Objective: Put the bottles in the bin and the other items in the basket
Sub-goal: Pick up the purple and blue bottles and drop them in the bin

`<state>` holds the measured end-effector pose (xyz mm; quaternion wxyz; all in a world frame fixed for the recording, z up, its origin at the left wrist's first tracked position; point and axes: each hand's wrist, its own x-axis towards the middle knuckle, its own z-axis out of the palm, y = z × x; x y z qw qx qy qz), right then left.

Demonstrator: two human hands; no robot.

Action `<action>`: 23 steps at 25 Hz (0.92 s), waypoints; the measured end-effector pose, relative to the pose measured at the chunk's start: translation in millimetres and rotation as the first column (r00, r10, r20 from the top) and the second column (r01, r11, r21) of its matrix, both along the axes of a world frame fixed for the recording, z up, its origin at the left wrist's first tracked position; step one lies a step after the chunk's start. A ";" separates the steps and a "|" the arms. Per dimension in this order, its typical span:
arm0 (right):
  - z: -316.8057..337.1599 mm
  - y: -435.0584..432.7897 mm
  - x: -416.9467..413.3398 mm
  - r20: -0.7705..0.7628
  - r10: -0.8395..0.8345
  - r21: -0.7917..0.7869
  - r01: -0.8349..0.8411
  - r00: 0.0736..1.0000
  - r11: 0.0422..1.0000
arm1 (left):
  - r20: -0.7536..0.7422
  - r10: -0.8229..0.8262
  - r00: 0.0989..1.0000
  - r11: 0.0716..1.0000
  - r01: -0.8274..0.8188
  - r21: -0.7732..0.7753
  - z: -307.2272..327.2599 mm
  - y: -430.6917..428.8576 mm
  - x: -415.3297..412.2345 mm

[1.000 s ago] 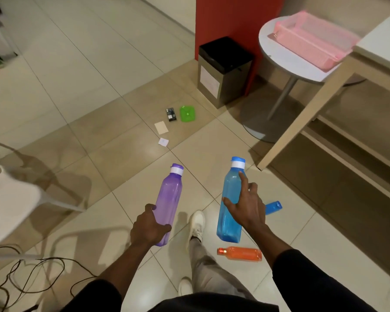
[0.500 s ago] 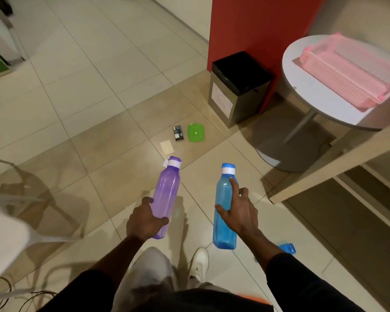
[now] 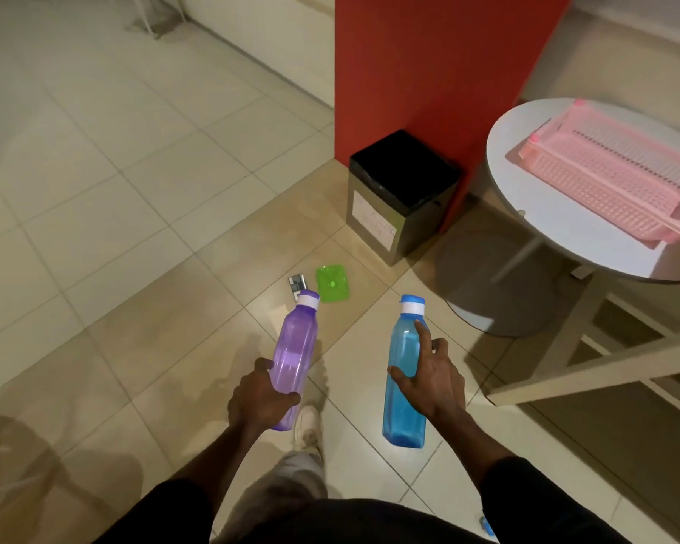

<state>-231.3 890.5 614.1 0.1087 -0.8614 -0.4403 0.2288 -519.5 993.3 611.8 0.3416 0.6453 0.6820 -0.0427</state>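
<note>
My left hand grips a purple bottle with a white collar near its base. My right hand grips a blue bottle with a blue cap, index finger stretched up its side. Both bottles are carried upright above the floor. Ahead stands a square bin with a black liner, against a red pillar. A pink basket sits on a round white table at the right. On the floor before the bin lie a green lid and a small dark card.
A wooden table frame crosses the right side, below the round table. My white shoe is on the tiles between the bottles. A bit of another blue object shows at the bottom edge. Tiled floor extends to the left.
I have walked forward with both bottles; the bin, the round table and the basket are closer. The orange bottle and the papers on the floor have left the view.
</note>
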 end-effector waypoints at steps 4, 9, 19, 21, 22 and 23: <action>13.9 71.2 13.1 -0.010 -0.111 0.034 0.111 0.994 0.993 | -0.009 -0.102 0.995 0.995 0.102 0.004 8.3 93.6 19.9; 21.3 129.2 39.1 -0.036 -0.194 0.056 0.196 0.980 0.979 | 0.005 -0.193 0.981 0.981 0.193 0.003 11.1 172.0 68.8; -6.1 240.3 186.3 -0.095 -0.205 0.060 0.212 0.974 0.976 | -0.042 -0.254 0.966 0.967 0.253 -0.027 -1.3 281.3 231.0; -5.3 255.2 197.5 -0.123 -0.167 0.057 0.175 0.978 0.983 | -0.057 -0.249 0.967 0.968 0.248 -0.024 7.3 295.6 246.1; -8.1 271.4 223.0 -0.141 -0.166 0.060 0.176 0.976 0.983 | -0.060 -0.234 0.970 0.972 0.234 -0.007 4.9 314.6 273.0; -3.3 275.7 220.2 -0.142 -0.143 0.069 0.154 0.979 0.986 | -0.063 -0.236 0.970 0.972 0.236 -0.004 11.6 319.9 274.1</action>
